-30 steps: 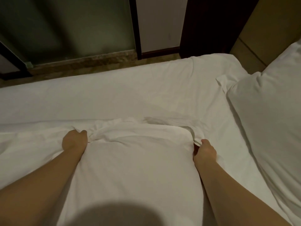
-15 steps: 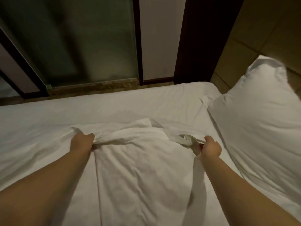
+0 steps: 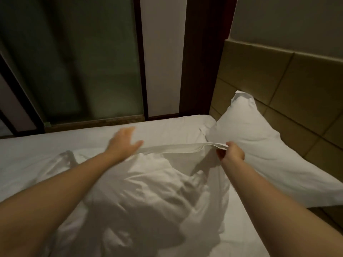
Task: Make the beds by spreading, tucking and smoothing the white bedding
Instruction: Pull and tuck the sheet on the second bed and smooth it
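Rising from the bottom edge, both forearms are cut off by the frame. Between them the sheet lies bunched on the bed, its folds smeared by blur. The right hand pinches the sheet's lifted hem, fingers curled round it. The left hand is blurred, fingers stretched straight; whether it touches the hem cannot be told. Beyond, a pillow leans on the headboard, cut off at the right.

Matt white cloth bedding, creased; smooth cloth pillow; padded headboard w/ matt panels
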Available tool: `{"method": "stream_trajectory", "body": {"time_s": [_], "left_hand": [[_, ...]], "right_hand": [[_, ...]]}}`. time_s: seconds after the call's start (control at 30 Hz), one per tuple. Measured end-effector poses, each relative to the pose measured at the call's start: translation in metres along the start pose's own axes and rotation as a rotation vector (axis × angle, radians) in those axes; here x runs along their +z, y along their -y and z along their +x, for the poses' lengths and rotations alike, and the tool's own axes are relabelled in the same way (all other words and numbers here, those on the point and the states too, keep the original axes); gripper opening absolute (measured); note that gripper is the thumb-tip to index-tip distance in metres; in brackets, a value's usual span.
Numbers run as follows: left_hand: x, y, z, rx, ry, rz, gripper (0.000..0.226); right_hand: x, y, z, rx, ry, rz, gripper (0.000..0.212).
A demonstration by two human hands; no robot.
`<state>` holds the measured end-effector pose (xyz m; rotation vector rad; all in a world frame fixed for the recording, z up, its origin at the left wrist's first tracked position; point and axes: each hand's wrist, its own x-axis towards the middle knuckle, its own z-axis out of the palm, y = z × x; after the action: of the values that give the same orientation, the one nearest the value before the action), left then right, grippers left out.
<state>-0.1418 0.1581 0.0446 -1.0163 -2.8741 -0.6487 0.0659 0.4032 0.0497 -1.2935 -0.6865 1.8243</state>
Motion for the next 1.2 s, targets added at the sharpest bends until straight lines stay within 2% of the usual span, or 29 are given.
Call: {"method": "stream_trajectory", "body": {"time_s": [0.07, 0.17, 0.3, 0.37, 0.4, 0.43, 0.5, 0.53, 0.6, 0.67, 0.77, 0.87, 0.97, 1.13, 1.2], "left_hand": [[0.013, -0.062, -0.018, 0.153, 0.155, -0.007, 0.079], [0.021, -0.134, -0.038, 0.242, 0.355, 0.027, 0.087], [0.036, -0.214, -0.083, 0.371, 0.618, -0.107, 0.082], [0.054, -0.240, -0.112, 0.395, 0.643, -0.156, 0.080], [0.064, -0.245, -0.122, 0.382, 0.595, -0.122, 0.077], [0.071, -0.246, -0.125, 0.356, 0.508, -0.064, 0.066], [0.077, -0.238, -0.121, 0.258, 0.338, -0.022, 0.030], [0.075, -0.231, -0.117, 0.194, 0.326, -0.076, 0.019], [0.071, -0.213, -0.108, 0.101, 0.431, -0.276, 0.011], [0.066, -0.197, -0.106, 0.061, 0.558, -0.442, 0.009], [0.063, -0.182, -0.103, 0.031, 0.650, -0.573, 0.020], [0.063, -0.176, -0.092, 0.041, 0.727, -0.633, 0.014], [0.064, -0.175, -0.087, 0.113, 0.798, -0.563, 0.009], [0.075, -0.178, -0.078, 0.177, 1.019, -0.398, 0.008], [0.078, -0.176, -0.068, 0.158, 1.064, -0.361, 0.009]], "right_hand": [[-0.019, 0.016, -0.013, 0.047, 0.043, -0.011, 0.017], [-0.055, 0.033, -0.021, 0.129, 0.101, -0.034, 0.011], [-0.094, 0.047, -0.029, 0.224, 0.154, -0.041, 0.012], [-0.101, 0.051, -0.034, 0.272, 0.164, -0.050, 0.017], [-0.102, 0.052, -0.035, 0.286, 0.171, -0.056, 0.018], [-0.102, 0.052, -0.034, 0.290, 0.179, -0.070, 0.017], [-0.098, 0.049, -0.032, 0.285, 0.213, -0.117, 0.015], [-0.094, 0.047, -0.030, 0.280, 0.246, -0.150, 0.015], [-0.086, 0.041, -0.026, 0.242, 0.332, -0.278, 0.014], [-0.078, 0.037, -0.021, 0.167, 0.428, -0.470, 0.012], [-0.064, 0.035, -0.007, 0.093, 0.543, -0.715, 0.014], [-0.050, 0.038, 0.015, 0.037, 0.592, -0.741, 0.022], [-0.041, 0.040, 0.042, 0.024, 0.709, -0.811, 0.025], [-0.018, 0.028, 0.093, 0.210, 1.044, -1.026, 0.038], [0.003, 0.018, 0.109, 0.264, 1.156, -1.020, 0.048]]}}
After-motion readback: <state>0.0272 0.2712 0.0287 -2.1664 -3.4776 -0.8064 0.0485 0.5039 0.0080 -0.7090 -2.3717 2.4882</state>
